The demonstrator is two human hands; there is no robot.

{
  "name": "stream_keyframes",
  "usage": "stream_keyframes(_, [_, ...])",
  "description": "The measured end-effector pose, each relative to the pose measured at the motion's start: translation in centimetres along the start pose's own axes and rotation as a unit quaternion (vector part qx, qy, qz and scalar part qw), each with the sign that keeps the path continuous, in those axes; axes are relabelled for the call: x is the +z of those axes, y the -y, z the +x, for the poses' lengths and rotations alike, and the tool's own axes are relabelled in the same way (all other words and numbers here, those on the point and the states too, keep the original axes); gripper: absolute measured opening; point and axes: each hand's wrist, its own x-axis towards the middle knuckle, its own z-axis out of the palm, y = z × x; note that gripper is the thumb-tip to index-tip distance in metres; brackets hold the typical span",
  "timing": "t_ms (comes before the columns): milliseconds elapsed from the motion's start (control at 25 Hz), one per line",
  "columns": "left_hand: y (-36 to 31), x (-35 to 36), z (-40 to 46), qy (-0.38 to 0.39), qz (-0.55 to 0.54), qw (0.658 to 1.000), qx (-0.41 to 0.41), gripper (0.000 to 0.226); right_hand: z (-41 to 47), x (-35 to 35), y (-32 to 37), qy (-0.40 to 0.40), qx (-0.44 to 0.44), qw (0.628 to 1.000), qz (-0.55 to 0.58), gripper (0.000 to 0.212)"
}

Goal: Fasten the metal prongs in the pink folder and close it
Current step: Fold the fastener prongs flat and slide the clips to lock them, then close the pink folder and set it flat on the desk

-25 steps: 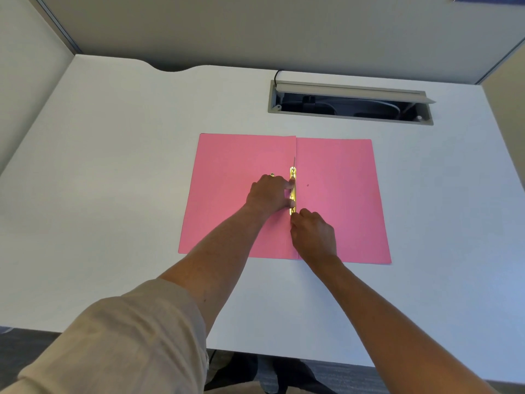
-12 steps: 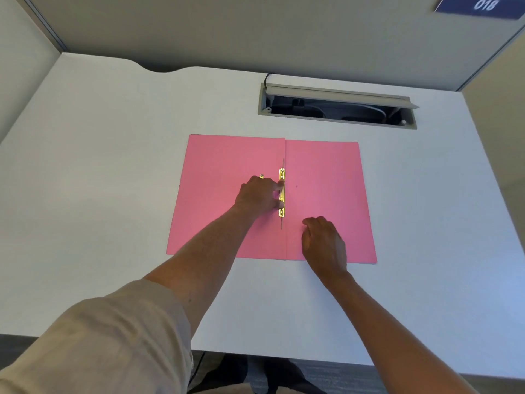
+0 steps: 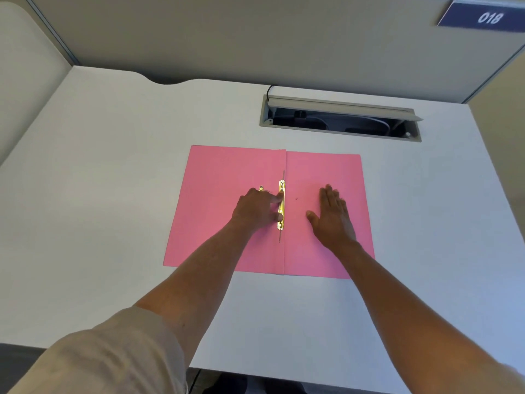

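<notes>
The pink folder (image 3: 224, 177) lies open and flat on the white desk. A gold metal prong fastener (image 3: 281, 194) runs along its centre fold. My left hand (image 3: 257, 209) rests on the left flap, with thumb and forefinger tips pressing against the fastener. A small gold piece (image 3: 261, 188) shows just beyond the knuckles of that hand. My right hand (image 3: 331, 214) lies flat with fingers spread on the right flap, apart from the fastener and holding nothing.
The white desk (image 3: 113, 194) is walled by grey partitions at the back and sides. A grey cable tray opening (image 3: 339, 119) with its lid raised sits just behind the folder. A blue sign reading 018 (image 3: 487, 17) hangs top right.
My right hand left the lower end of the fastener and moved right and forward, flattening onto the right flap. My left hand stayed at the fastener.
</notes>
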Motion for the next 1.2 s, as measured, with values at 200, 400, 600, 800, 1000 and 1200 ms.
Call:
stream_keyframes(200, [0.4,0.2,0.2,-0.001,-0.021,1.0,-0.01,0.061,0.2,1.2,-0.4,-0.015,-0.009,0.999,-0.027,0.074])
stream_keyframes(400, [0.5,0.3,0.3,-0.012,-0.033,0.999,-0.017,0.065,0.0,2.0,-0.7,-0.045,-0.003,0.997,-0.057,0.073])
stream_keyframes(600, [0.5,0.2,-0.2,-0.026,-0.004,0.999,-0.029,0.063,0.0,2.2,-0.7,-0.062,-0.003,0.996,-0.063,0.072])
stream_keyframes(800, [0.7,-0.4,-1.5,-0.122,0.015,0.991,-0.044,0.05,0.0,2.2,-0.8,-0.069,-0.006,0.995,-0.065,0.072])
stream_keyframes(1000, [5.3,-1.4,-3.1,-0.187,0.071,0.949,-0.245,0.06,-0.1,2.2,-0.8,-0.077,-0.007,0.995,-0.067,0.072])
stream_keyframes(1200, [8.9,-3.2,-4.4,-0.161,-0.017,0.914,-0.373,0.071,-0.2,2.1,-0.6,-0.086,-0.008,0.994,-0.064,0.073])
